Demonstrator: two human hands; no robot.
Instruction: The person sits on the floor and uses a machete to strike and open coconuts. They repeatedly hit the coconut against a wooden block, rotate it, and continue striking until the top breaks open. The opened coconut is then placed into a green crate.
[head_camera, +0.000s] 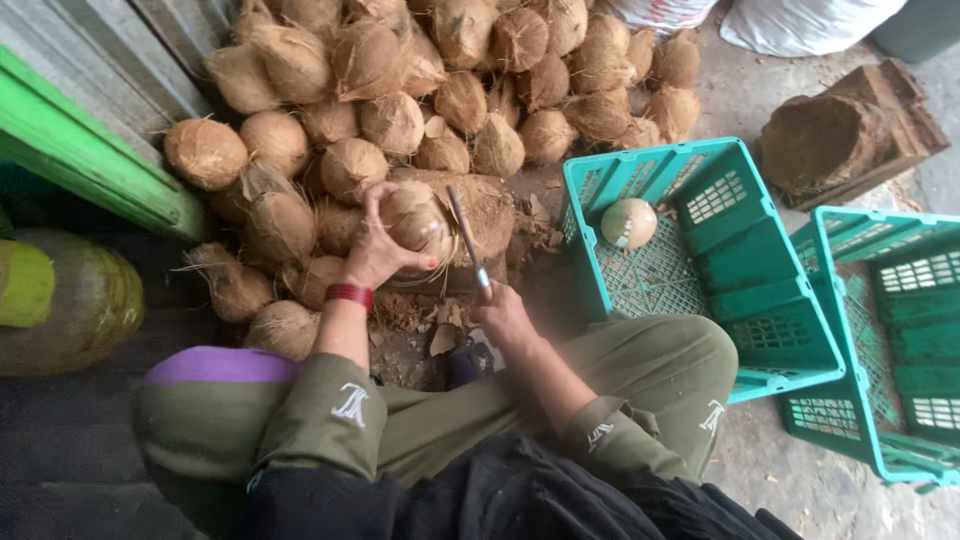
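Note:
My left hand (375, 250) grips a brown, husky coconut (418, 218) from its left side, holding it over a worn wooden block (480, 205). A red band sits on that wrist. My right hand (503, 315) is closed on the handle of a long knife (468, 243), whose blade points up and away and lies against the right side of the coconut. Both forearms wear olive sleeves. My knees are bent below, in olive trousers.
A big heap of husked coconuts (400, 90) fills the floor ahead. A teal plastic crate (700, 250) to the right holds one pale peeled coconut (629, 222); a second teal crate (890, 340) stands beside it. A green beam (80, 160) runs at left.

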